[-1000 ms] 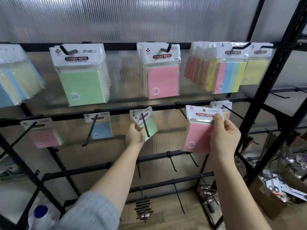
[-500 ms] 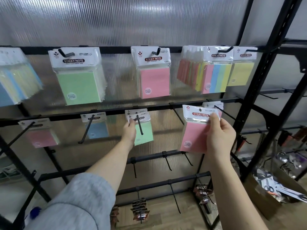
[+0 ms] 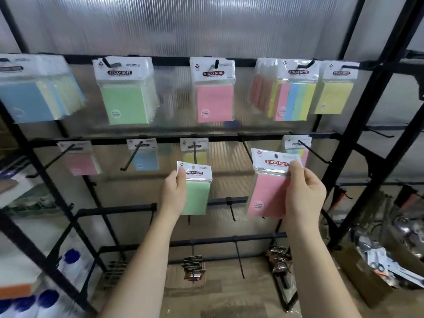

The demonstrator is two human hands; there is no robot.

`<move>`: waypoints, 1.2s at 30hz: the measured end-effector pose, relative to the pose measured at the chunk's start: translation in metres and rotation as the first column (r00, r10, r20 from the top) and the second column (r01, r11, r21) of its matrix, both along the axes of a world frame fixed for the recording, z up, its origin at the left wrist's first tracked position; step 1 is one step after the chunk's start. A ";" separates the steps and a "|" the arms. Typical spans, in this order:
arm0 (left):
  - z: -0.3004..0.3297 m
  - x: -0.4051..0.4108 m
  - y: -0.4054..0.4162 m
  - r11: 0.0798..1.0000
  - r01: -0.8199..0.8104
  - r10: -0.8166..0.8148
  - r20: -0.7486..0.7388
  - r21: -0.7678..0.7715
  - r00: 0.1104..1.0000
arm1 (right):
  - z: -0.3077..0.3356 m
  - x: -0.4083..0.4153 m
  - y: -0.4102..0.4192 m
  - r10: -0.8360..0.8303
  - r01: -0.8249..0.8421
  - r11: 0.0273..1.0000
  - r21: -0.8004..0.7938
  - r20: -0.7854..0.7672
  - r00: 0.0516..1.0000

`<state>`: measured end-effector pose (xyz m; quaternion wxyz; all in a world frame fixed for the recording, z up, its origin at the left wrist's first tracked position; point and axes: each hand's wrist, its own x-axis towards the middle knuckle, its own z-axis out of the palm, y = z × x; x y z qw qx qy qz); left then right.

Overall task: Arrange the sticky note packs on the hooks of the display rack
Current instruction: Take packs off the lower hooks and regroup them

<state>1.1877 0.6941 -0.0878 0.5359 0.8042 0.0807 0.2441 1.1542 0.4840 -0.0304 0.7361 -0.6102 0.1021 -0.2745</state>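
Left hand [image 3: 173, 193] grips the green pack [image 3: 197, 191] by its left edge, thumb on the header, frame centre; right hand [image 3: 302, 191] pinches the pink pack [image 3: 268, 191] at its header, centre-right. Half a sec ago the green pack sat on the middle-row hook [image 3: 194, 152] w/ the yellow pack [image 3: 195, 150]; now it's below the hook tip, free of it. So it's prob being moved to another hook; pink not yet hung, w/ a bare hook [image 3: 245, 145] just above-left.

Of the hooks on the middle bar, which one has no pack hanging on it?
The bare hook, second from the right on that bar, just up-left of the pink pack in the right hand. The others each carry a pack.
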 end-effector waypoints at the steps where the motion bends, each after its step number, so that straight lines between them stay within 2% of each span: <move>1: 0.002 -0.010 0.000 1.000 -0.012 0.012 0.012 0.006 1.000 | 0.000 -0.003 0.001 0.010 -0.010 1.000 0.003 -0.003 1.000; 5: 0.019 -0.034 0.012 0.998 -0.059 0.058 0.027 0.037 0.998 | -0.002 -0.012 0.008 0.058 -0.057 0.998 0.031 -0.024 0.998; 14: 0.050 -0.046 0.063 0.977 -0.207 0.211 0.141 -0.040 0.967 | 0.000 -0.022 0.048 0.082 -0.082 0.997 0.010 -0.005 0.997; 18: 0.072 -0.045 0.092 0.987 -0.117 0.145 0.295 -0.112 0.944 | -0.003 -0.019 0.080 0.090 -0.090 0.994 0.063 0.002 0.996; 28: 0.136 -0.026 0.143 0.992 -0.005 0.065 0.489 -0.124 0.870 | 0.003 -0.016 0.142 0.096 -0.096 0.992 0.086 0.003 0.995; 36: 0.166 -0.004 0.143 0.995 0.073 -0.025 0.548 -0.067 0.836 | 0.004 -0.018 0.159 0.081 -0.079 0.995 0.060 -0.017 0.997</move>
